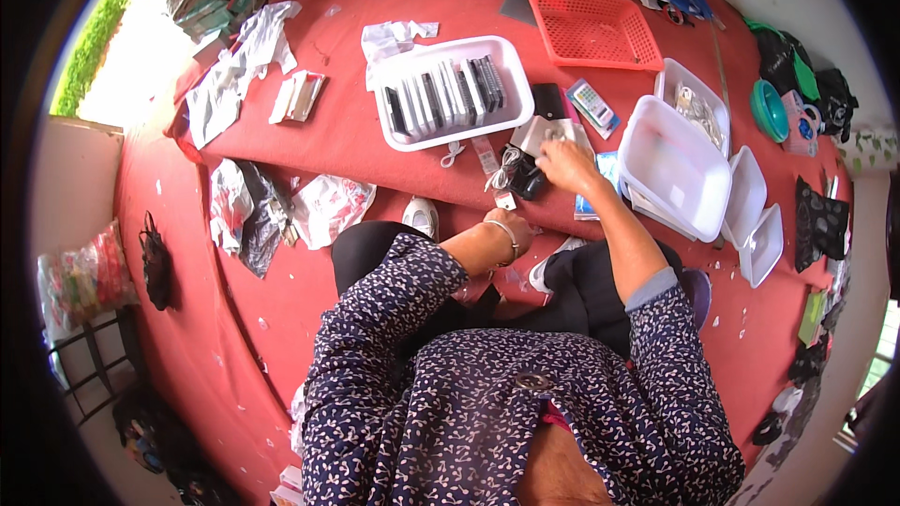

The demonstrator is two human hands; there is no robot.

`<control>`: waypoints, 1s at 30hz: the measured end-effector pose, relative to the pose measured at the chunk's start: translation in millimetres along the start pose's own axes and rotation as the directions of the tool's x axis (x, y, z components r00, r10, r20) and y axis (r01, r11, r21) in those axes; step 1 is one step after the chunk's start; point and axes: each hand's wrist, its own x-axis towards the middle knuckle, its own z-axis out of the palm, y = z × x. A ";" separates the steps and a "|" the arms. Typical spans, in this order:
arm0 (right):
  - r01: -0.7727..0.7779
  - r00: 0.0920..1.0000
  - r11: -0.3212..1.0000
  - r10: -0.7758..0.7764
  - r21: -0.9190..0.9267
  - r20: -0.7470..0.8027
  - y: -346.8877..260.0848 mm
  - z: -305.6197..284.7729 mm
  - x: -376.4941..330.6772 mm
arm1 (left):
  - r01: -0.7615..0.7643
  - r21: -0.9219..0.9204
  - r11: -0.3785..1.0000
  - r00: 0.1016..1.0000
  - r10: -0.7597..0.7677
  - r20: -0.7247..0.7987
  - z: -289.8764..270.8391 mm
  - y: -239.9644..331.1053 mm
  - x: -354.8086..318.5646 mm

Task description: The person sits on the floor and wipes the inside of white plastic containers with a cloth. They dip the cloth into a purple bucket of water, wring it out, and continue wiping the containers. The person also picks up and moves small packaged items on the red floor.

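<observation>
The right hand (565, 167) reaches over a pale packet (532, 135); the left hand (507, 228) bends beside a white tag (505, 200). Whether either grip is closed, I cannot tell.

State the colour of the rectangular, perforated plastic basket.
The basket is orange-red, seen best in the head view.

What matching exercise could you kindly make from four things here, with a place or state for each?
1. white cable
2. left hand
3. red basket
4. teal basin

A. full of small holes
B. bunched, left of the right hand
C. far right, near dark bags
D. bracelet at its wrist

Pairs: 1-B, 2-D, 3-A, 4-C
</observation>
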 end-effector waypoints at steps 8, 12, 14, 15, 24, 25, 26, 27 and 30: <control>-0.083 0.978 0.987 0.108 0.138 -0.180 -72.8 17.2 100.4 | 0.125 0.009 0.992 0.991 -0.124 -0.051 -9.4 -1.6 -3.2; 0.127 0.950 0.986 -0.153 -0.110 -0.273 -96.7 54.3 124.2 | 0.109 -0.022 0.994 0.993 -0.110 -0.045 -14.0 0.0 -6.6; 0.209 0.937 0.962 -0.249 -0.176 -0.246 -93.8 63.4 130.3 | 0.103 -0.036 0.994 0.991 -0.106 -0.076 -10.4 0.7 -9.6; 0.213 0.944 0.958 -0.253 -0.192 -0.210 -88.9 64.1 132.3 | 0.094 -0.043 0.995 0.992 -0.098 -0.080 -7.3 -1.2 -11.1; 0.187 0.960 0.981 -0.195 -0.061 -0.199 -22.0 50.4 132.7 | 0.099 0.002 0.995 0.995 -0.098 -0.021 -6.0 -1.8 -7.8; 0.163 0.964 0.985 -0.170 -0.050 -0.203 -16.4 52.2 133.6 | 0.096 0.011 0.995 0.995 -0.096 -0.029 -8.4 -0.2 -8.1; 0.145 0.968 0.989 -0.150 -0.037 -0.203 -17.2 52.6 133.9 | 0.101 0.017 0.995 0.994 -0.100 -0.033 -9.2 -0.2 -9.1; 0.142 0.967 0.989 -0.145 -0.032 -0.210 -17.5 53.0 133.4 | 0.106 0.020 0.994 0.994 -0.106 -0.033 -9.0 -0.8 -9.4; 0.143 0.956 0.990 -0.139 -0.003 -0.259 -16.6 54.2 127.6 | 0.120 0.014 0.993 0.992 -0.119 -0.042 -6.0 -1.7 -7.9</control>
